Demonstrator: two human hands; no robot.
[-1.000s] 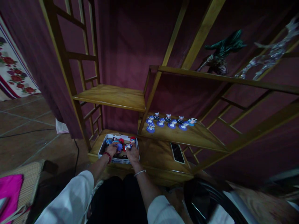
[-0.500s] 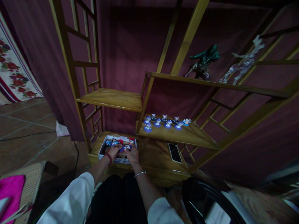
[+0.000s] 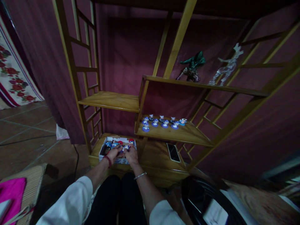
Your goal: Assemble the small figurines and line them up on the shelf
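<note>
A white-and-purple figurine (image 3: 126, 147) is between my two hands, over a shallow white cardboard box (image 3: 101, 153). My right hand (image 3: 132, 155) grips it from the right, thumb bent against it. From the left, the fingers of my left hand (image 3: 113, 154) close in on its edge; their exact contact is partly hidden. Around my hands in the box lie more small figurines, among them a blue one (image 3: 108, 144) and a red-topped one (image 3: 131, 141). On the shelf to the right stand several figurines with purple bases (image 3: 165, 124) and some dark ones (image 3: 161, 118) behind them.
The wooden display rack (image 3: 110, 99) surrounds this spot. A phone (image 3: 173, 152) lies on its bottom board. Higher up are a green-cloaked statue (image 3: 192, 67) and a clear deer-like statue (image 3: 226, 67). A black round container (image 3: 199, 200) stands at lower right, a woven-topped stool (image 3: 35, 178) at left.
The view has shifted slightly. My hands remain in the box, and the figurine between them shows a little more upright and lighter, its purple part less visible.
</note>
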